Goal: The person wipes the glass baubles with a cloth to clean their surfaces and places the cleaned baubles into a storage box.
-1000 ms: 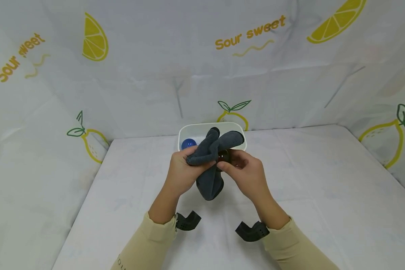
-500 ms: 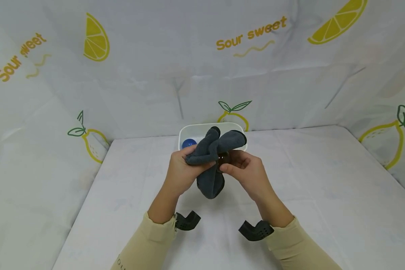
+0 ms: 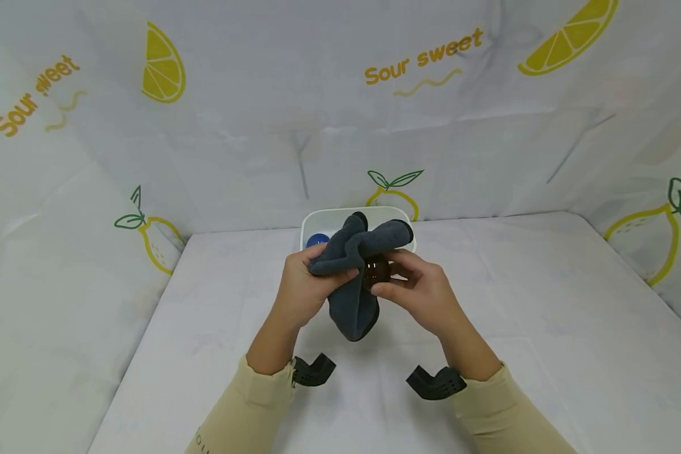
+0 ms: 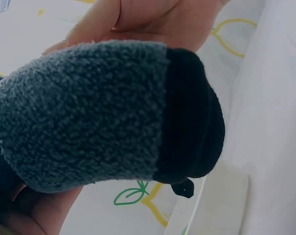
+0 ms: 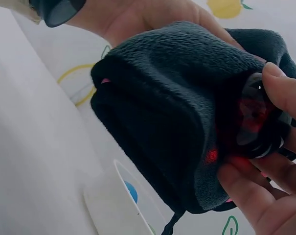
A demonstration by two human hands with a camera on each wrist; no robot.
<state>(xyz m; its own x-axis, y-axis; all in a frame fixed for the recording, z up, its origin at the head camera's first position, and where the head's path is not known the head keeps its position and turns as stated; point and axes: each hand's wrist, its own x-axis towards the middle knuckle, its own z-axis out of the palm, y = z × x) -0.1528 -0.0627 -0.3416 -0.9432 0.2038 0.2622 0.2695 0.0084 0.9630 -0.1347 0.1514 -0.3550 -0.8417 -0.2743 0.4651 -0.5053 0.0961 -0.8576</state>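
Note:
My left hand (image 3: 303,287) grips a dark grey-blue fleecy cloth (image 3: 352,312) with black edging, bunched up above the table. In my right hand (image 3: 420,287), between thumb and fingers, is a shiny, dark red-brown, see-through ball (image 3: 377,270). One side of the ball lies against the cloth's folds. From the right wrist view, a red glow shows in the ball (image 5: 255,115) and on the cloth beside it. A thick fold of the cloth (image 4: 84,115) fills much of the left wrist view and hides part of the left hand.
Behind the hands, at the table's far edge, stands a white bin (image 3: 331,219). A blue ball (image 3: 318,239) lies in its left part; the cloth covers some of the bin from the head view. A white sheet with lemon prints (image 3: 261,157) rises behind the table.
My right hand has shifted slightly right, and more of the dark ball shows between the hand and the cloth. The cloth and my left hand have moved slightly left.

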